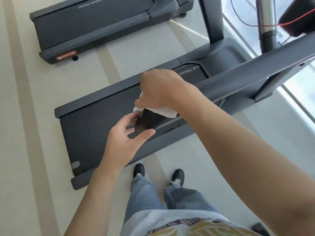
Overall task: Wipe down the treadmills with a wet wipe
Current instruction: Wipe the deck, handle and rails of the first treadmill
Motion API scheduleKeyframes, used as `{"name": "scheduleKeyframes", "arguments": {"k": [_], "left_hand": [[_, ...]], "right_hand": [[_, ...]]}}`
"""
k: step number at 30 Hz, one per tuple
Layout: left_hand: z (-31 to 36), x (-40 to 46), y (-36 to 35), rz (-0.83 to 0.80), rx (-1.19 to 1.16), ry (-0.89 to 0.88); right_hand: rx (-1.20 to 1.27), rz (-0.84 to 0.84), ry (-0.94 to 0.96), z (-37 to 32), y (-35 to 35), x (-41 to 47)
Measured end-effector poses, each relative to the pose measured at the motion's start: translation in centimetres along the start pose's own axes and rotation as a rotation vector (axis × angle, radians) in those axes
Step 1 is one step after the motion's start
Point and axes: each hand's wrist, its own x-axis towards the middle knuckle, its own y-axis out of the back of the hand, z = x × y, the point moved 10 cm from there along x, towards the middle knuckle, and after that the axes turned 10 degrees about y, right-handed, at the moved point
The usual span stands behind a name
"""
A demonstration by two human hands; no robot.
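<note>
The right hand (160, 89) is gripping a white folded wet wipe (163, 111) on the dark handrail end (144, 122), which the left hand (127, 138) is pinching. Below is lying the grey treadmill (95, 126); another treadmill (71, 29), badged "STAR TRAC" (66, 55), is sitting on the pale striped floor (25, 133).

A crumpled white wet wipe (163, 111) is draped over the black end of a dark grey treadmill handrail (221, 86). That grey treadmill (95, 126) lies diagonally on the pale floor; a second matching grey treadmill (88, 23) sits beyond it, well apart.
</note>
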Motion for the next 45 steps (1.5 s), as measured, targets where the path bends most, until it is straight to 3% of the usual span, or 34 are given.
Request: {"name": "scheduleKeyframes", "arguments": {"k": [3, 11, 13, 18, 20, 29, 31, 36, 38, 42, 45], "left_hand": [[-0.7, 0.4, 0.4, -0.023, -0.005, -0.016], [-0.7, 2.0, 0.4, -0.128, -0.002, -0.070], [-1.3, 2.4, 0.5, -0.151, -0.001, -0.064], [-2.7, 2.8, 0.5, -0.177, 0.072, -0.044], [-2.7, 2.8, 0.7, -0.184, 0.087, -0.052], [-1.2, 3.6, 1.1, -0.234, 0.106, -0.092], [-1.0, 3.8, 1.2, -0.243, 0.104, -0.074], [-0.6, 3.5, 1.1, -0.259, 0.152, -0.055], [0.0, 3.2, 1.2, -0.249, 0.166, -0.070], [1.8, 3.0, 1.2, -0.260, 0.118, -0.092], [3.6, 2.8, 0.2, -0.316, 0.086, -0.131]], "right_hand": [[0.030, -0.051, -0.024, 0.1, -0.3, -0.1], [-0.010, 0.089, -0.105, 0.4, 1.8, -2.9], [-0.015, 0.000, -0.132, 0.2, 0.7, -1.3], [0.226, -0.421, -0.212, 0.4, -5.0, 1.8], [0.204, -0.423, -0.220, 0.5, -4.8, 1.7], [-0.104, 0.273, 0.027, -2.2, 0.9, -3.2], [-0.084, 0.280, 0.007, -1.8, 0.6, -2.8], [0.117, 0.029, -0.218, 0.7, -1.0, -0.1], [0.132, 0.056, -0.219, 0.7, -0.9, -0.3], [-0.057, 0.579, 0.015, -1.8, 1.3, -5.5], [-0.101, 0.883, 0.060, -2.0, 0.6, -10.9]]}}
